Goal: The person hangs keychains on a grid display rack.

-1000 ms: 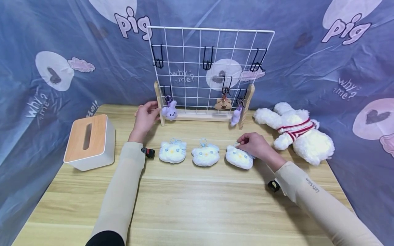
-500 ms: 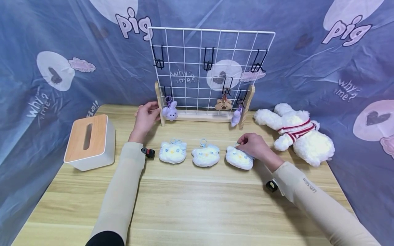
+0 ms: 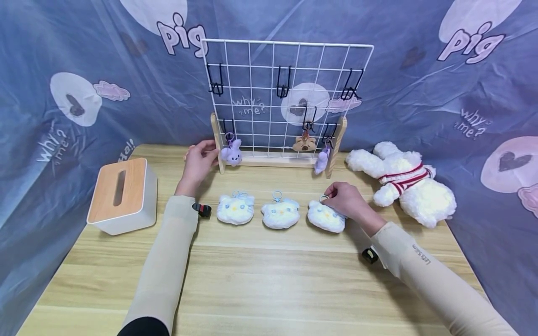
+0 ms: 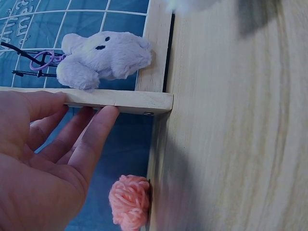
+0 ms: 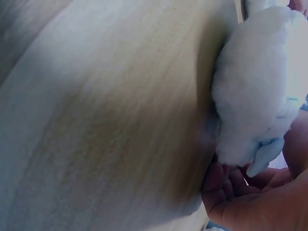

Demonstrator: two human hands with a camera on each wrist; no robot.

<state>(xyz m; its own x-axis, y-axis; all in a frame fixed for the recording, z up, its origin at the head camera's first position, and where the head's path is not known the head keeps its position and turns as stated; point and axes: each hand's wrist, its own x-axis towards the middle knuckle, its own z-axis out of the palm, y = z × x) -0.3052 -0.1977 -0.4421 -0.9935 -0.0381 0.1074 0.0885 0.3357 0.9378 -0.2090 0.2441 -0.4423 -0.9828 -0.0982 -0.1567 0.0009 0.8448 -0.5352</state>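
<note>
My left hand [image 3: 200, 161] pinches the left wooden post [image 4: 120, 100] of a white wire grid rack [image 3: 273, 43], thumb on one side and fingers on the other. A purple plush rabbit keychain [image 3: 232, 153] hangs from a black hook beside it. My right hand [image 3: 345, 199] holds the top corner of the right white plush cat-face keychain [image 3: 325, 217], which lies on the table. In the right wrist view its fingers curl at the edge of the white plush [image 5: 260, 86], partly hidden behind it. Two matching keychains, one in the middle [image 3: 280, 214] and one at left [image 3: 235, 210], lie alongside.
A brown bear keychain [image 3: 304, 143] and another purple plush keychain [image 3: 322, 160] hang low on the rack. Several black hooks sit on the grid. A tissue box [image 3: 122, 193] stands left, a white stuffed toy [image 3: 405, 182] lies right. A coral yarn ball [image 4: 130, 201] sits behind the left post.
</note>
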